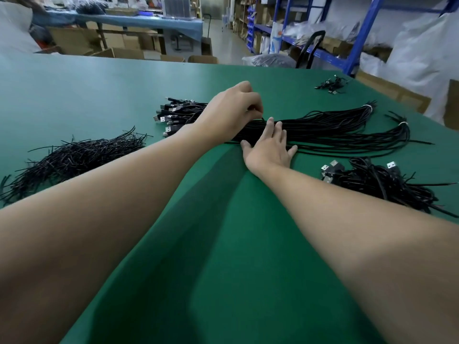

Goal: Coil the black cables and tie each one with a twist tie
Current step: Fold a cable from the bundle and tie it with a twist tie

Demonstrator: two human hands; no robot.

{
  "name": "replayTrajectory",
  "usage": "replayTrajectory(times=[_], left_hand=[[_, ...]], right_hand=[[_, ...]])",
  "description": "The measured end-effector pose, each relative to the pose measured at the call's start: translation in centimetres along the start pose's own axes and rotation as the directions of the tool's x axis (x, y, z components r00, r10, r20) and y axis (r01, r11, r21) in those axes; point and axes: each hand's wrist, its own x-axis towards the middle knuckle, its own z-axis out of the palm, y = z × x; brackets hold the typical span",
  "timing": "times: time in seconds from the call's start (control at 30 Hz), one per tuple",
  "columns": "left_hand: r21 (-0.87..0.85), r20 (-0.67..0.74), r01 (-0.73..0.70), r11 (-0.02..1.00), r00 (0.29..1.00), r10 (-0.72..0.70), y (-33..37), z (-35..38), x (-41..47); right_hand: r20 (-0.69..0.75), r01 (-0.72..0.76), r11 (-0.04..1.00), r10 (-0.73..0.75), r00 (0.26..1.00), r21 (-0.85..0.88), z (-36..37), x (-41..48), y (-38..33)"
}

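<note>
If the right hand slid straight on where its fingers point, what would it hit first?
The right hand lies flat on the cable bundle; straight on, it would probably meet the left hand pinching there, though depth is unclear.

Bare left forearm [104,194], bare right forearm [347,214], bare left hand [231,112], bare right hand [269,151]
</note>
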Motion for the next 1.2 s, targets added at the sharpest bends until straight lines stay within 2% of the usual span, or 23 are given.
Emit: replayTrajectory(times=[0.07, 0.13, 0.27, 0.37, 0.47, 0.53, 0.67, 0.77, 0.83, 0.9, 0.93, 0.97, 1.0, 1.07, 1.1, 1.13, 1.17, 1.2], left_hand=[[0.026, 0.024, -0.070, 0.997, 0.997, 0.069, 0.4, -0.7, -0.1], [0.077, 0.037, -0.081, 0.994, 0.996, 0.078, 0.3, -1.5, 0.0], [0.249, 0.055, 0.083, 0.965, 0.994, -0.099, -1.5, -3.2, 0.1], [0.189, -0.001, 0.098, 0.977, 0.995, -0.100, -1.8, -4.2, -0.3], [0.048, -0.174, 0.049, 0.998, 0.984, -0.040, -0.4, -5.2, -0.4], [0.023, -0.253, 0.035, 0.999, 0.967, -0.028, 0.7, -5.9, -0.5], [0.300, -0.156, 0.131, 0.945, 0.984, -0.087, 1.4, -7.5, -1.4], [0.377, -0.121, 0.170, 0.911, 0.984, -0.134, 1.5, -9.5, -3.1], [0.279, -0.199, 0.237, 0.931, 0.962, -0.186, 1.6, -11.0, -4.5], [-0.090, -0.303, 0.323, 0.942, 0.892, -0.335, 1.8, -12.3, -6.1], [-0.322, -0.312, 0.338, 0.884, 0.844, -0.436, 1.9, -12.7, -6.9], [-0.514, -0.275, 0.348, 0.784, 0.799, -0.536, 2.5, -12.9, -7.8], [-0.648, -0.202, 0.366, 0.668, 0.764, -0.613, 3.3, -12.8, -8.8], [-0.804, -0.037, 0.386, 0.452, 0.726, -0.686, 5.0, -12.0, -10.5], [-0.857, 0.036, 0.380, 0.349, 0.718, -0.695, 5.9, -11.5, -11.2], [-0.896, 0.100, 0.367, 0.249, 0.715, -0.692, 6.5, -11.0, -11.9], [-0.921, 0.153, 0.351, 0.166, 0.719, -0.678, 7.2, -10.6, -12.4], [-0.929, 0.183, 0.347, 0.126, 0.728, -0.661, 7.7, -10.2, -13.0]], right_hand=[[0.017, -0.022, 0.999, 0.022, 1.000, -0.027, 0.3, 0.4, 0.0], [0.038, -0.026, 0.998, 0.028, 0.999, -0.059, 0.4, 0.6, 0.1], [0.035, 0.003, 0.999, -0.002, 0.999, -0.039, 0.4, 0.3, 0.4], [0.044, 0.011, 0.998, -0.008, 0.999, -0.066, 0.3, 0.2, 0.4], [0.064, -0.002, 0.995, 0.008, 0.998, -0.102, 0.4, 0.2, 0.3], [0.076, -0.014, 0.995, 0.022, 0.997, -0.096, 0.4, 0.3, 0.3], [0.080, -0.017, 0.997, 0.023, 0.997, -0.076, 0.4, 0.4, 0.3], [0.039, -0.021, 1.000, 0.021, 0.999, 0.000, 0.3, 0.1, 0.3], [-0.031, -0.049, 0.991, 0.053, 0.998, 0.121, -0.1, -0.1, 0.5], [-0.130, -0.073, 0.966, 0.107, 0.986, 0.248, -0.7, -0.4, 0.7], [-0.178, -0.077, 0.952, 0.134, 0.975, 0.295, -0.9, -0.7, 0.8], [-0.237, -0.068, 0.939, 0.154, 0.959, 0.337, -1.4, -1.1, 0.8], [-0.297, -0.049, 0.923, 0.173, 0.939, 0.383, -1.8, -1.6, 0.9], [-0.349, -0.018, 0.867, 0.219, 0.911, 0.499, -2.6, -3.1, 0.7], [-0.285, -0.026, 0.784, 0.256, 0.924, 0.621, -3.0, -4.3, 0.2], [-0.141, -0.061, 0.639, 0.260, 0.955, 0.767, -3.4, -5.8, -0.4], [0.016, -0.109, 0.491, 0.190, 0.982, 0.865, -4.0, -7.6, -1.0], [0.140, -0.149, 0.393, 0.050, 0.989, 0.908, -4.5, -9.3, -1.6]])
